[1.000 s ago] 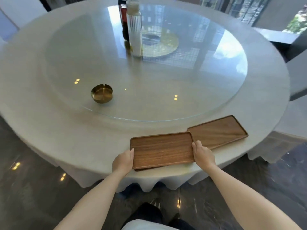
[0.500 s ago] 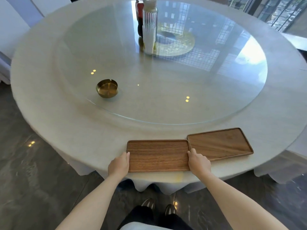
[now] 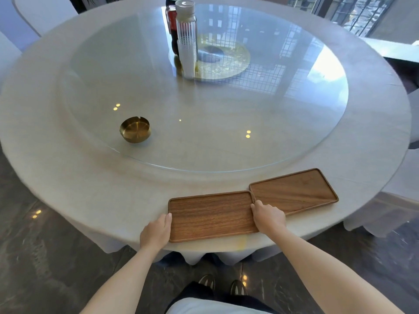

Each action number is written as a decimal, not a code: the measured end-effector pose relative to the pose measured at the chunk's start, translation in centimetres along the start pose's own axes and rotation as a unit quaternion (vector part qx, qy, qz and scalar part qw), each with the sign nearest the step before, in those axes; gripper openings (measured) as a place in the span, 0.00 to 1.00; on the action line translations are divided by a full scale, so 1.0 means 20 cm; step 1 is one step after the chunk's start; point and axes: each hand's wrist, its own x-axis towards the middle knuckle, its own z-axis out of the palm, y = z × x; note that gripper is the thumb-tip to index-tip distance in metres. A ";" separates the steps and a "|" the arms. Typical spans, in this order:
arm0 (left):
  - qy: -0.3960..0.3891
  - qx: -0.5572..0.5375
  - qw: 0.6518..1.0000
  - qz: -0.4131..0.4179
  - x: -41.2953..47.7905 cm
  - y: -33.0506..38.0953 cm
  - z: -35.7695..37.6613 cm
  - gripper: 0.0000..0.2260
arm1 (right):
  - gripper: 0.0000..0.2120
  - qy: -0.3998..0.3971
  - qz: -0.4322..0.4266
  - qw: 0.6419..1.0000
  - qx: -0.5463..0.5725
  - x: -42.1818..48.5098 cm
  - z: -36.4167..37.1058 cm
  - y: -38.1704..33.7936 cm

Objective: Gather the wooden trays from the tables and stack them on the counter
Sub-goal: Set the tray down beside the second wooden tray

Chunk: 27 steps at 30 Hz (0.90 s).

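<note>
A second ago the near tray (image 3: 210, 217) sat tipped, its near edge off the cloth; now we have it flat at the table (image 3: 68, 177) edge, squared up, its far corner touching the second tray (image 3: 294, 191). Our view has shifted.

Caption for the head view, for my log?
Both hands, left hand and right hand, grip near tray beside second tray.

At the near edge of the round table (image 3: 56, 168), the left hand (image 3: 156, 232) and right hand (image 3: 268, 217) grip the short ends of a wooden tray (image 3: 212, 216). A second wooden tray (image 3: 294, 191) touches its far right corner. A brass ashtray (image 3: 135, 129) sits on the glass turntable (image 3: 226, 137).
</note>
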 end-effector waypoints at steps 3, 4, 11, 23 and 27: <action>0.048 -0.016 0.999 -0.012 0.03 0.03 -0.05 0.16 | 0.15 0.020 0.010 0.999 0.027 0.02 -0.03 0.03; 0.066 -0.020 0.998 -0.011 0.04 0.05 -0.07 0.15 | 0.14 0.027 0.013 0.999 0.034 0.03 -0.05 0.04; 0.133 -0.022 0.989 0.056 0.09 0.46 -0.10 0.12 | 0.18 0.075 0.032 0.996 0.048 0.14 -0.19 0.26; 0.002 0.146 0.984 0.099 0.16 1.23 0.16 0.19 | 0.16 0.051 0.079 0.994 0.055 0.28 -0.35 1.02; -0.021 0.216 0.972 0.084 0.18 1.30 0.21 0.22 | 0.09 0.010 0.051 0.999 0.009 0.29 -0.32 1.15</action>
